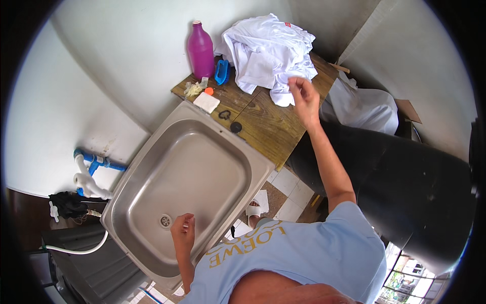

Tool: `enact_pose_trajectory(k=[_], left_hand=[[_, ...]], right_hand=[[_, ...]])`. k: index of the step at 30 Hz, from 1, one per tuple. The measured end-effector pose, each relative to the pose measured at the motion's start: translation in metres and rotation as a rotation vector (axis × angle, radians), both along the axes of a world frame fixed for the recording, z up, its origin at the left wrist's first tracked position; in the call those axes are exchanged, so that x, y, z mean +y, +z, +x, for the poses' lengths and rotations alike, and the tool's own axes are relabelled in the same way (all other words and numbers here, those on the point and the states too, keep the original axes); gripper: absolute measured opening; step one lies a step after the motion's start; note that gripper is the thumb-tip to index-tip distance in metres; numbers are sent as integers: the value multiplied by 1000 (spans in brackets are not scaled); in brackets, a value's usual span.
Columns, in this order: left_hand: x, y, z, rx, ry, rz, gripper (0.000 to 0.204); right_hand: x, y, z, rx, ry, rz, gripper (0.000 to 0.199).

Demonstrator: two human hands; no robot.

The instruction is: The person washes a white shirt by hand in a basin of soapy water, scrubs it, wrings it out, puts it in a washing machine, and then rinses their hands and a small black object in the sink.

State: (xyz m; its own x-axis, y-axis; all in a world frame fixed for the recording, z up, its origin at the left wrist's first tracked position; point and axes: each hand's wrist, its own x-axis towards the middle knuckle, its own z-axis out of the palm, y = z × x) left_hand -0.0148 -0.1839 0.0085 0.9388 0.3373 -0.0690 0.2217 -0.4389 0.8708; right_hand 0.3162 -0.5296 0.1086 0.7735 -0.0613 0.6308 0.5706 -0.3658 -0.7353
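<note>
A bunched pile of white clothes (263,50) lies on the wooden counter (268,126). My right hand (306,101) is stretched out at the pile's near right edge. Its fingers are bent with a small gap between thumb and forefinger; nothing shows held, and whether the fingertips touch the fabric is unclear. My left hand (183,230) hangs over the near part of the steel sink (202,152), close to its drain (165,221). Its fingers curl together, with nothing visible in them.
Along the wall stand a purple bottle (201,53) and a blue plastic holder (221,72). A white block (206,102) and a round black cap (236,127) lie nearer the sink. Blue-and-white pipes (93,169) are at left, a big black tank (390,177) at right.
</note>
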Motion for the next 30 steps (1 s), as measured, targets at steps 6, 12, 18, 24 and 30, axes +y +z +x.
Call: enact_pose_trajectory(k=[6, 12, 18, 24, 30], left_hand=[[-46, -1, 35, -10, -12, 74, 12], [-73, -17, 39, -27, 24, 77, 10], [-70, -26, 42, -174, -6, 217, 10], [-60, -41, 36, -138, -12, 79, 9], [-49, -45, 36, -60, 64, 133, 10]], right_hand=[[-27, 45, 103, -395, -139, -328, 27], [-46, -11, 140, 23, -20, -561, 43], [-55, -9, 157, -143, -143, -760, 53], [-24, 49, 167, -248, -199, -661, 40], [101, 28, 81, 98, 567, -290, 24]])
